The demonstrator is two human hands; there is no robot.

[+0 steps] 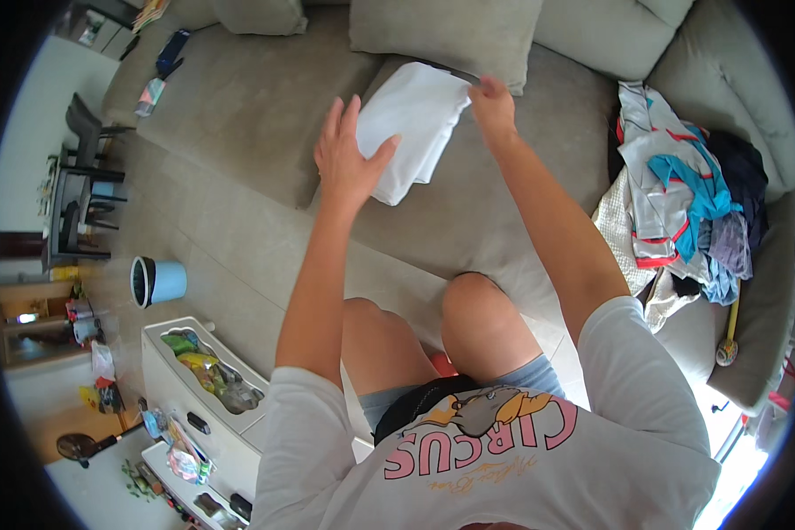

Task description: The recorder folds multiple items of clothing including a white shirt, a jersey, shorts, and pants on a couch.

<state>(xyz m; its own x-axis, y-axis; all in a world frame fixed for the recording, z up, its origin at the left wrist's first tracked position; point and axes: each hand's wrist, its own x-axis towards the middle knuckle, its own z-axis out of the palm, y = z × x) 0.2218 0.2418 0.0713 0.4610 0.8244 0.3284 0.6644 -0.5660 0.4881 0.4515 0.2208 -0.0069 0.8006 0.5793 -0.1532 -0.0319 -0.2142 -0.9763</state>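
Note:
A white cloth [414, 119], folded into a thick flat bundle, lies on the grey-brown sofa seat [265, 86] in front of me. My left hand [351, 156] is at its left side, fingers spread, with the thumb reaching over the cloth's surface. At the upper right corner of the bundle is my right hand [493, 109], its fingers curled and slightly blurred against the edge. Whether those fingers pinch the fabric is unclear. Folded layers show along the bundle's right and lower edges.
Sofa cushions [444, 30] rise behind the bundle. Rumpled clothes [676, 192] are heaped at the right, near a yellow-handled stick [732, 324]. A light blue waste bin [169, 279] stands on the tiled floor at left, and a white cabinet [172, 384] holding packets is close to my left arm.

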